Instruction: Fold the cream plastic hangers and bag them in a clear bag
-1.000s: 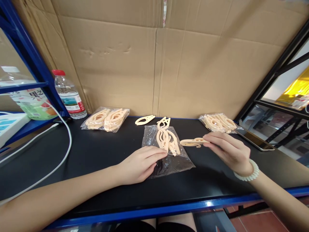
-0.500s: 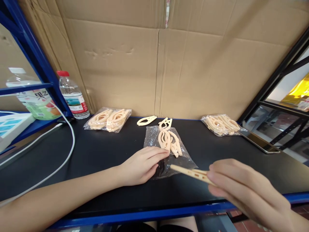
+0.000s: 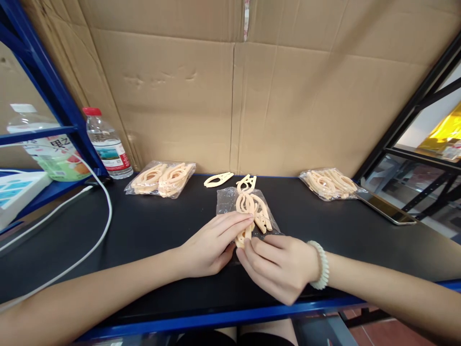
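A clear plastic bag (image 3: 225, 194) lies at the middle of the table, with beige folding hangers (image 3: 264, 214) in and on it. My left hand (image 3: 212, 240) is closed at the bag's near end, its fingertips over the hangers; the thumb is partly hidden. Close against it, my right hand (image 3: 279, 264) pinches another beige folding hanger (image 3: 243, 238) at the bag's mouth. How far that hanger is inside the bag I cannot tell. One folding hanger (image 3: 247, 183) sits at the bag's far end, and a loose folding hanger (image 3: 218, 179) rests to its left.
Filled bags of folding hangers stand at the back left (image 3: 162, 179) and back right (image 3: 327, 184). Beside the right one lies a phone (image 3: 387, 209). A red-capped water bottle (image 3: 108, 146) and a white cable (image 3: 104, 226) are on the left. Cardboard (image 3: 173, 96) closes off the back.
My right hand has moved left and inward, bringing its folding hanger from the right to the bag's mouth beside my left hand. The left hand has hardly moved.
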`<state>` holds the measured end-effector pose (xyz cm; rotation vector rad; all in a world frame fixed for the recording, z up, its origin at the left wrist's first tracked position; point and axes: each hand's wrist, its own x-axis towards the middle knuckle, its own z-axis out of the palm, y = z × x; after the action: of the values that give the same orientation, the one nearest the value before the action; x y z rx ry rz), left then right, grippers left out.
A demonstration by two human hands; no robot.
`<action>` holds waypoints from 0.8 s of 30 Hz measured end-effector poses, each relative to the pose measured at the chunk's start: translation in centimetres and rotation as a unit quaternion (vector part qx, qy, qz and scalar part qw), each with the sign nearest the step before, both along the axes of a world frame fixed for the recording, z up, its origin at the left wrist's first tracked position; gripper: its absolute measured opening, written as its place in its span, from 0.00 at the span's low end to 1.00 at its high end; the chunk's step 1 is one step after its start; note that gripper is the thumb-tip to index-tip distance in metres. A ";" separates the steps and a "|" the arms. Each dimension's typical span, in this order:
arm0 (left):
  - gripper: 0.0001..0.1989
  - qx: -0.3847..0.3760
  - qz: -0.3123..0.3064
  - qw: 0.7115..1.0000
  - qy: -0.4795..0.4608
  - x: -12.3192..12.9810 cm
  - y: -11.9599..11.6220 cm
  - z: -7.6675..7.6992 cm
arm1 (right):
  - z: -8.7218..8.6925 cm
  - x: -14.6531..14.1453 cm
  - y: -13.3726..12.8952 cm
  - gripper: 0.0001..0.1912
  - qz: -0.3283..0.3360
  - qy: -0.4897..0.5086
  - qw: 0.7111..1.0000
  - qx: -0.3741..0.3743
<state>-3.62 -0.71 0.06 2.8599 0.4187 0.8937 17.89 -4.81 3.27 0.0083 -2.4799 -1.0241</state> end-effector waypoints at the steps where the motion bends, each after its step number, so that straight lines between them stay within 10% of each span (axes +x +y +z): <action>1: 0.35 0.001 -0.002 1.000 -0.001 0.0 0.0 0.0 | -0.4 -0.4 0.6 0.15 -0.005 0.004 1.000 -0.007; 18: 0.36 -0.008 0.006 1.000 -0.006 -0.1 0.0 -0.1 | -3.7 -2.3 2.8 0.08 -0.210 -0.024 0.957 -0.196; 24: 0.34 -0.007 0.014 1.000 0.005 -0.2 0.0 -0.3 | -0.9 0.1 1.8 0.14 -0.068 0.042 0.959 -0.271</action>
<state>-3.78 -0.75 -0.24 2.8543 0.4658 0.8786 18.04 -3.04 2.42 -0.3724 -2.6249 -0.3531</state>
